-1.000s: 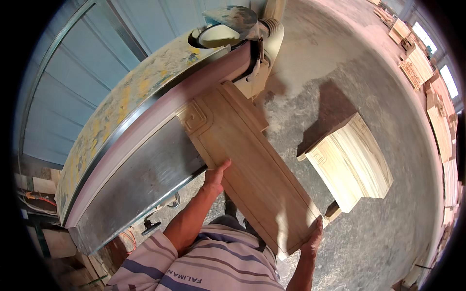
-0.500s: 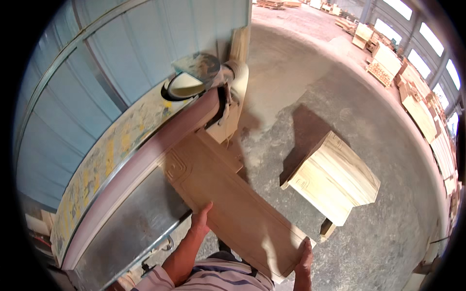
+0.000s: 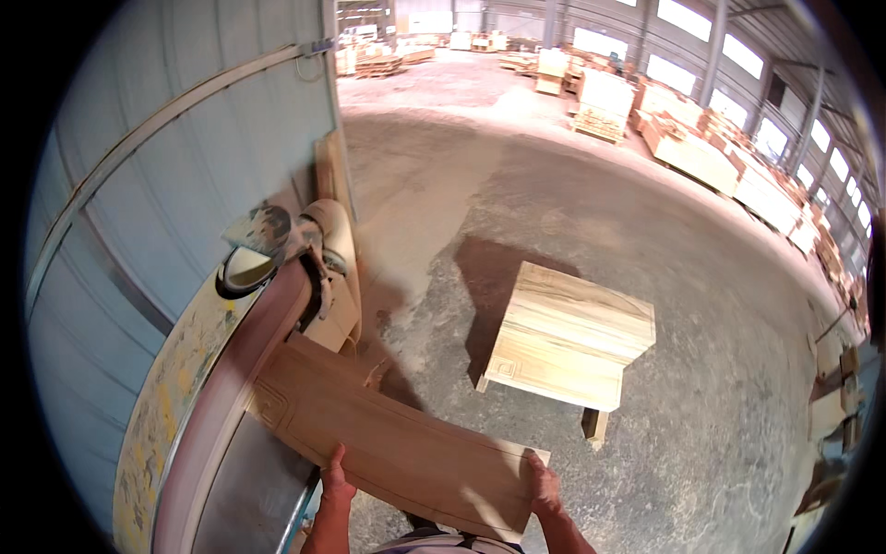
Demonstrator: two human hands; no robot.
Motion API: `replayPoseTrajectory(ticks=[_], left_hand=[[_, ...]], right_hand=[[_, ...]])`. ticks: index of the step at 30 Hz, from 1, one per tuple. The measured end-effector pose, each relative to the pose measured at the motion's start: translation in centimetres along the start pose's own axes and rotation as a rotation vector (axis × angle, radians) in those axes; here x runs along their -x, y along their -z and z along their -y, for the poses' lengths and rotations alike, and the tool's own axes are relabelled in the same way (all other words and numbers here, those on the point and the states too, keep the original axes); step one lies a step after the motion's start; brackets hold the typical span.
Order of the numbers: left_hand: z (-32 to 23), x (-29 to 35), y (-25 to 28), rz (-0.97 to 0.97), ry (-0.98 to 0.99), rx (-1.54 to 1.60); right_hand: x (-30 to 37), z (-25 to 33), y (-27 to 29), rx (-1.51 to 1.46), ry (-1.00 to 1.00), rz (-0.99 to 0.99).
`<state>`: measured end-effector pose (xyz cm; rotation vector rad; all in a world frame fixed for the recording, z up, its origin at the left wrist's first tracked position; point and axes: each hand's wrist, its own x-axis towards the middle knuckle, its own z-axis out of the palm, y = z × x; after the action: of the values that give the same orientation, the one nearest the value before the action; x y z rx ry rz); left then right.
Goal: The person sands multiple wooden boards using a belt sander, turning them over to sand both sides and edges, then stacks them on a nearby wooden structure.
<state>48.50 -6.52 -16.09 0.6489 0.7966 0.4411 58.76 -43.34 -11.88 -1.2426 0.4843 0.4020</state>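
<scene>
A long flat wooden panel [image 3: 406, 439] with carved line patterns at its left end spans the space in front of me. My left hand [image 3: 338, 482] grips its near long edge, thumb on top and the fingers hidden beneath. Round the right end is my right hand [image 3: 544, 487], thumb on the upper face. The panel's left end rests over the metal table [image 3: 247, 480] of a belt sander, close against its reddish-brown belt [image 3: 217, 383]. Whether wood and belt touch, I cannot tell.
Several pale wooden panels [image 3: 572, 332] lie stacked on a low support to the right of the sander. A blue-grey metal wall [image 3: 185, 175] rises behind the sander. Stacks of timber [image 3: 604, 102] line the hall's far side. A duct-like part [image 3: 249, 268] tops the sander.
The view has tilted up and turned right, so more of the hall shows. Both hands keep their hold on the panel, whose left end stays by the belt.
</scene>
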Motion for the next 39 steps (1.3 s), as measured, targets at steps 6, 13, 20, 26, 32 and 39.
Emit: replayPoseTrajectory(ticks=[6,13,20,26,32,39], left_hand=[[0.1,-1.2,1.0,0.162,0.082,-0.025],[-5.8,6.1,-7.8,0.206,0.016,-0.065],[-13.3,11.0,-16.1,0.378,-0.437,-0.388],[-8.5,9.1,-13.4,0.371,-0.882,-1.067],[-3.1,12.4,-15.1,0.610,-0.429,-0.898],[-1.9,10.6,-9.3,0.580,-0.333,-1.051]], right_hand=[[-1.3,-1.9,2.7,0.350,0.486,0.030],[-4.1,-0.8,3.0,0.023,0.348,-0.274],[-4.4,-3.4,1.2,0.012,0.254,-0.259],[-5.5,-2.6,1.7,0.074,0.304,-0.045],[1.8,11.4,-3.3,-0.369,0.423,0.267],[5.0,10.0,-5.3,-0.266,0.372,0.332]])
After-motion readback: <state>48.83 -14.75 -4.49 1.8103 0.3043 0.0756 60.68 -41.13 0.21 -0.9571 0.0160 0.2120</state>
